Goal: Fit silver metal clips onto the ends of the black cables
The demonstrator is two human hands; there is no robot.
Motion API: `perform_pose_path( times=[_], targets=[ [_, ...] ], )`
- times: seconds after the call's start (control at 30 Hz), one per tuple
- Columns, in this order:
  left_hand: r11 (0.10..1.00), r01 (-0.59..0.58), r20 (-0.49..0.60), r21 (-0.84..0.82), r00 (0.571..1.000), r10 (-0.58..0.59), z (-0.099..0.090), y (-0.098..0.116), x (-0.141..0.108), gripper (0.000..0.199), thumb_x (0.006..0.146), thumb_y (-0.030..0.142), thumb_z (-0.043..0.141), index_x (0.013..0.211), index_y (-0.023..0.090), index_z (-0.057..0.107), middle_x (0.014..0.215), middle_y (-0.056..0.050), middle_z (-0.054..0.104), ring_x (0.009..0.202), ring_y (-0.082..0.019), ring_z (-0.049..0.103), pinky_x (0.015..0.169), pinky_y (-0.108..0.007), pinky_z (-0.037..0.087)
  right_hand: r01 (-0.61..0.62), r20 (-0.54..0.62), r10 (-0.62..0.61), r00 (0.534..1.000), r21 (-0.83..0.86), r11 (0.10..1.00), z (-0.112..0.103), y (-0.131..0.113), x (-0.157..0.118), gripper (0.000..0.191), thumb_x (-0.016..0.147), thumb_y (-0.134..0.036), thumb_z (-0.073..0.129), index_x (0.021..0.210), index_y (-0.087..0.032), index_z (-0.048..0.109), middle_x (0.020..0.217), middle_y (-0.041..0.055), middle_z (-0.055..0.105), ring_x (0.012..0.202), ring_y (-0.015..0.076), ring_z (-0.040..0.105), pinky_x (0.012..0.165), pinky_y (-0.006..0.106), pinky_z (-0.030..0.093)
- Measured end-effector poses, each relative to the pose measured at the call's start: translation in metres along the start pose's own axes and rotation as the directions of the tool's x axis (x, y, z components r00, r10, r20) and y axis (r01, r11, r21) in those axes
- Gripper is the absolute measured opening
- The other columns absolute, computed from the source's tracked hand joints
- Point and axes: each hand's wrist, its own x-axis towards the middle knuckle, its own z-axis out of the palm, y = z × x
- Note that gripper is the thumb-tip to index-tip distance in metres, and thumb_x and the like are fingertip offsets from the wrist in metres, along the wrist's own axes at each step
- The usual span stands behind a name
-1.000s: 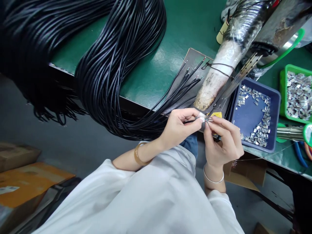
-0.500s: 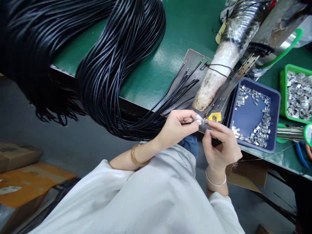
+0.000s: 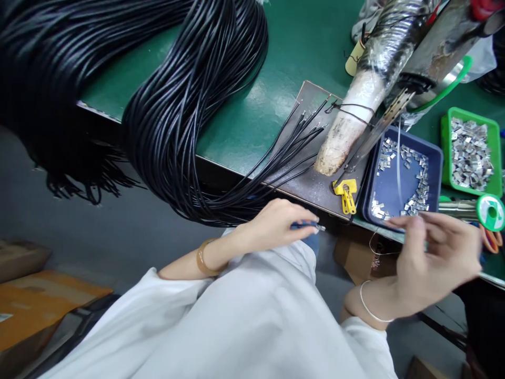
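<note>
My left hand (image 3: 278, 223) is closed in a pinch around a black cable, just off the front edge of the bench. A small metal connector (image 3: 321, 228) sticks out past its fingertips at the cable's end. Over to the right, my right hand (image 3: 437, 258) is blurred by motion at the near edge of the blue tray (image 3: 436, 179). Its fingers look spread, and I make out nothing held in them. Small metal connector shells (image 3: 422, 197) lie scattered in that tray. A soldering iron (image 3: 357, 155) slants down, its tip by a yellow clip-like piece (image 3: 345, 195).
A thick bundle of black cables (image 3: 158, 121) drapes over the green bench (image 3: 300, 47), with stripped ends on a brown board (image 3: 311, 189). A plastic-wrapped duct (image 3: 343, 123) points down beside the iron. A green bin (image 3: 447, 152) of metal shells and a solder spool (image 3: 491, 213) stand right.
My hands have parted. The left drew back toward my body with the cable and connector; the right swung right to the blue tray. The yellow piece is now fully uncovered.
</note>
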Motion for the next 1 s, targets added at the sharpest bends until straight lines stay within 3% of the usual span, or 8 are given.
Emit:
perform_pose_path(
  times=[0.13,0.3,0.43,0.53,0.63,0.73,0.87,1.0],
  targets=[
    [0.959,0.033,-0.400,0.280,0.913,0.085,-0.015,-0.005,0.010,0.020,0.095,0.027,0.060,0.102,0.014,0.074,0.085,-0.007,0.074,0.074,-0.016,0.066,0.071,-0.026,0.047,0.059,0.232,-0.012,0.973,-0.197,0.979,-0.004,0.025,0.023,0.014,0.078,-0.029,0.078,0.079,-0.023,0.066,0.075,0.0007,0.071,0.065,0.0170,0.069,0.066,0.031,0.054],
    [0.817,0.192,-0.467,0.544,0.878,0.104,-0.031,-0.019,0.037,0.018,0.093,0.018,0.055,0.095,0.014,0.072,0.094,-0.010,0.070,0.080,-0.020,0.064,0.069,-0.031,0.043,0.077,0.587,0.006,0.810,-0.116,0.990,-0.004,0.052,0.057,0.010,0.080,-0.027,0.076,0.077,-0.023,0.067,0.090,0.0016,0.075,0.081,0.0149,0.070,0.070,0.026,0.052],
    [0.979,0.155,-0.667,0.132,0.745,-0.028,-0.039,-0.028,0.048,0.005,0.089,0.017,0.060,0.087,0.017,0.065,0.071,0.000,0.059,0.064,-0.012,0.055,0.063,-0.026,0.040,0.049,0.699,0.025,0.715,-0.085,0.995,-0.004,0.064,0.072,0.022,0.078,-0.038,0.080,0.076,-0.020,0.067,0.085,0.0039,0.074,0.073,0.0144,0.067,0.065,0.026,0.049],
    [0.924,-0.062,-0.727,-0.377,0.637,-0.254,-0.045,-0.027,0.042,0.010,0.090,0.028,0.064,0.092,0.021,0.058,0.057,0.008,0.043,0.045,-0.006,0.037,0.050,-0.022,0.033,0.071,0.711,0.038,0.702,-0.123,0.990,-0.006,0.067,0.075,0.025,0.077,-0.041,0.080,0.075,-0.021,0.066,0.082,0.0033,0.073,0.068,0.0143,0.065,0.065,0.028,0.048],
    [0.699,-0.177,-0.497,-0.693,0.819,-0.286,-0.048,-0.014,0.029,0.026,0.084,0.038,0.073,0.096,0.022,0.057,0.062,0.007,0.050,0.040,-0.004,0.033,0.042,-0.020,0.029,0.101,0.718,0.019,0.696,-0.124,0.987,-0.007,0.063,0.077,0.021,0.078,-0.039,0.080,0.077,-0.023,0.067,0.088,0.0034,0.074,0.075,0.0161,0.067,0.068,0.029,0.048],
    [0.536,0.009,-0.032,-0.844,0.997,-0.068,-0.043,0.008,0.019,0.031,0.075,0.033,0.082,0.095,0.018,0.063,0.061,0.005,0.053,0.044,-0.005,0.041,0.044,-0.020,0.035,0.142,0.768,0.004,0.640,-0.123,0.982,-0.006,0.057,0.082,0.015,0.078,-0.034,0.079,0.077,-0.024,0.068,0.092,0.0034,0.075,0.080,0.0162,0.070,0.069,0.027,0.049],
    [0.480,0.280,0.365,-0.831,0.927,0.090,-0.020,0.027,0.020,0.025,0.078,0.028,0.077,0.095,0.013,0.069,0.061,0.001,0.061,0.048,-0.006,0.046,0.047,-0.020,0.039,0.154,0.803,0.017,0.595,-0.136,0.979,-0.005,0.056,0.087,0.015,0.078,-0.032,0.079,0.076,-0.023,0.066,0.086,0.0016,0.074,0.072,0.0151,0.069,0.065,0.026,0.049],
    [0.498,0.270,0.244,-0.824,0.963,-0.118,0.005,0.019,0.023,0.023,0.085,0.031,0.071,0.091,0.009,0.074,0.061,-0.002,0.064,0.047,-0.005,0.045,0.046,-0.018,0.036,0.201,0.823,-0.063,0.565,-0.063,0.977,-0.008,0.061,0.090,0.021,0.080,-0.040,0.077,0.077,-0.022,0.066,0.089,0.0033,0.074,0.078,0.0184,0.070,0.070,0.028,0.051]
  ],
)
